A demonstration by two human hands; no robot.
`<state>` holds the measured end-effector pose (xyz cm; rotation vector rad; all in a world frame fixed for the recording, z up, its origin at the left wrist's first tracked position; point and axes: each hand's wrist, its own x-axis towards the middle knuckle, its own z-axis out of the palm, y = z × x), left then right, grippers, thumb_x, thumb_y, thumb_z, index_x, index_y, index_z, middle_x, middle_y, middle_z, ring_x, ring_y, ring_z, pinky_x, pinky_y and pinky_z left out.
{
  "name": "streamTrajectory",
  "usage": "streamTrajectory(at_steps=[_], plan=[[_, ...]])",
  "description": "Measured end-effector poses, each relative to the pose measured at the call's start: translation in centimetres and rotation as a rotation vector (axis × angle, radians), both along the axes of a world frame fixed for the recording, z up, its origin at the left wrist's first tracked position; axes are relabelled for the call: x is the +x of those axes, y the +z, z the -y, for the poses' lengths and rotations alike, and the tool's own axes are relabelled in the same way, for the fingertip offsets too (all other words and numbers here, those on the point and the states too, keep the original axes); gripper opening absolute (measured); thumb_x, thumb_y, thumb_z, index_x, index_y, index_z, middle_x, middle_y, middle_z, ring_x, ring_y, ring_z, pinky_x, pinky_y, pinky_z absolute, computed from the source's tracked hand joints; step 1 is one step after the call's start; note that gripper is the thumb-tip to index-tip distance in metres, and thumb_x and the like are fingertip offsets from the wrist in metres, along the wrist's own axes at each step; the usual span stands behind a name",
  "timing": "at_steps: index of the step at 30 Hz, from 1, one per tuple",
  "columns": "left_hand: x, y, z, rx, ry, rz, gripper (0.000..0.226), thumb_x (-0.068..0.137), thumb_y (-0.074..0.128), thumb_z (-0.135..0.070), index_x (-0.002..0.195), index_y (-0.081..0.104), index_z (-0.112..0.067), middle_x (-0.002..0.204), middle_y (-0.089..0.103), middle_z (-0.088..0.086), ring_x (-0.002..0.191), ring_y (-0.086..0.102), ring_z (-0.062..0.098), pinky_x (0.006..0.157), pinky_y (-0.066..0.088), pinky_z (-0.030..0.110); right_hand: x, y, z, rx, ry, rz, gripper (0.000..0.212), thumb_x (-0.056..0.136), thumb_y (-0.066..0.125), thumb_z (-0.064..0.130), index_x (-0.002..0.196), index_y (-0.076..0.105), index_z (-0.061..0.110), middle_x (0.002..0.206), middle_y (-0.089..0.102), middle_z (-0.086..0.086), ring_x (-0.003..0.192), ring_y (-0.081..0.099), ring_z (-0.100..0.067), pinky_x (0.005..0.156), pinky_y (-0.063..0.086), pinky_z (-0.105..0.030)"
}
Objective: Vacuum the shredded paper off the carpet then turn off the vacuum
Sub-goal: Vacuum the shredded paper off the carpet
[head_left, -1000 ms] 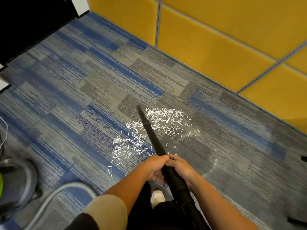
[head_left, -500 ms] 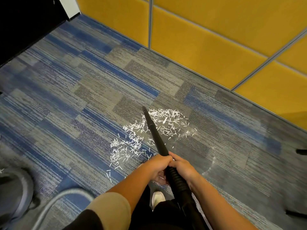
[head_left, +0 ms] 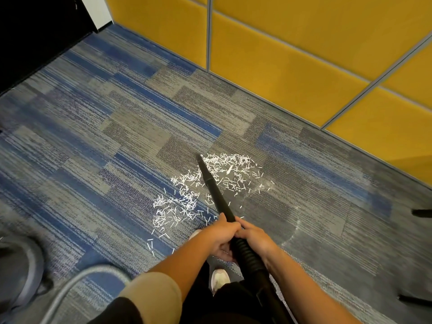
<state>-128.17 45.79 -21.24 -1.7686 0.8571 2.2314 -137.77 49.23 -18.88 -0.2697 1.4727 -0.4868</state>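
Head view: left hand (head_left: 222, 232) and right hand (head_left: 254, 237) are both curled round the black vacuum wand (head_left: 215, 190). They touch side by side where the smooth tube meets the ribbed section. Wand slants away from the person, nozzle tip at the far edge of the shredded paper (head_left: 184, 202) on the carpet (head_left: 117, 160). Paper lies in two joined white patches, one on each side of the wand. Grey hose (head_left: 70, 288) curves at lower left, beside the vacuum body (head_left: 18, 272). Yellow wall panels (head_left: 280, 54) stand beyond.

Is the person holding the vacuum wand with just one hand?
No, the left hand and the right hand both grip the black wand, close together.
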Motion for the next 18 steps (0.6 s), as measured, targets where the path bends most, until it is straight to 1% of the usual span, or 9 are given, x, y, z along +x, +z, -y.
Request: streamTrajectory(at_steps=[2,5,9,11,13,15,16,18], plan=[[-0.4,0.0,-0.2,0.005,-0.006,-0.009,0.062,0.093,0.041,-0.023,0.147,0.011,-0.027,0.085,0.060,0.007,0.070,0.064,0.022,0.074,0.058,0.043,-0.4,-0.1,-0.3,0.008,-0.029,-0.004,0.056,0.090,0.044,-0.008,0.140,0.043,0.017,0.081,0.064,-0.010,0.054,0.058,-0.019,0.043,0.049,-0.021],[-1.0,0.2,-0.4,0.003,-0.026,-0.012,0.064,0.093,0.041,-0.024,0.148,0.009,-0.028,0.086,0.060,0.008,0.075,0.064,0.025,0.081,0.056,0.048,-0.9,0.0,-0.6,0.017,-0.060,-0.002,0.057,0.091,0.043,-0.008,0.142,0.040,0.017,0.084,0.063,-0.012,0.057,0.058,-0.021,0.043,0.050,-0.022],[-1.2,0.0,-0.4,-0.001,-0.036,-0.014,0.066,0.095,0.041,-0.025,0.149,0.004,-0.030,0.086,0.061,0.008,0.078,0.065,0.025,0.084,0.056,0.048,-1.1,-0.2,-0.6,0.025,-0.056,-0.012,0.057,0.091,0.044,-0.007,0.142,0.039,0.018,0.087,0.063,-0.011,0.061,0.059,-0.023,0.045,0.051,-0.024],[-1.0,0.0,-0.4,-0.013,-0.031,-0.015,0.066,0.096,0.039,-0.025,0.150,0.002,-0.031,0.085,0.059,0.007,0.073,0.064,0.022,0.079,0.057,0.044,-0.9,-0.2,-0.5,0.015,-0.046,-0.014,0.056,0.091,0.044,-0.007,0.141,0.041,0.018,0.086,0.063,-0.009,0.064,0.059,-0.024,0.048,0.051,-0.025],[-0.7,0.1,-0.3,-0.023,-0.029,-0.016,0.067,0.097,0.038,-0.024,0.150,-0.001,-0.030,0.082,0.058,0.006,0.066,0.063,0.018,0.069,0.058,0.038,-0.6,-0.1,-0.4,0.002,-0.024,-0.017,0.054,0.091,0.044,-0.007,0.139,0.044,0.018,0.083,0.063,-0.008,0.064,0.059,-0.023,0.049,0.051,-0.025],[-0.3,0.2,-0.3,-0.033,-0.035,-0.014,0.068,0.096,0.038,-0.023,0.150,-0.004,-0.031,0.078,0.057,0.005,0.060,0.061,0.017,0.063,0.056,0.034,-0.3,-0.1,-0.3,-0.006,-0.011,-0.012,0.053,0.090,0.044,-0.007,0.137,0.045,0.018,0.081,0.064,-0.007,0.064,0.059,-0.022,0.051,0.051,-0.025],[0.0,0.2,-0.2,-0.039,-0.042,-0.009,0.069,0.096,0.038,-0.023,0.150,-0.004,-0.031,0.076,0.057,0.005,0.056,0.060,0.016,0.063,0.056,0.034,-0.1,-0.2,-0.2,-0.009,-0.013,-0.003,0.052,0.090,0.044,-0.008,0.134,0.048,0.019,0.080,0.064,-0.007,0.064,0.059,-0.022,0.052,0.051,-0.025],[0.3,0.3,-0.2,-0.046,-0.046,-0.006,0.069,0.095,0.038,-0.020,0.150,-0.002,-0.031,0.073,0.055,0.005,0.049,0.059,0.014,0.061,0.056,0.033,0.2,-0.1,-0.2,-0.022,-0.024,0.023,0.046,0.090,0.043,-0.009,0.121,0.053,0.022,0.075,0.065,-0.007,0.060,0.058,-0.021,0.050,0.050,-0.024]])
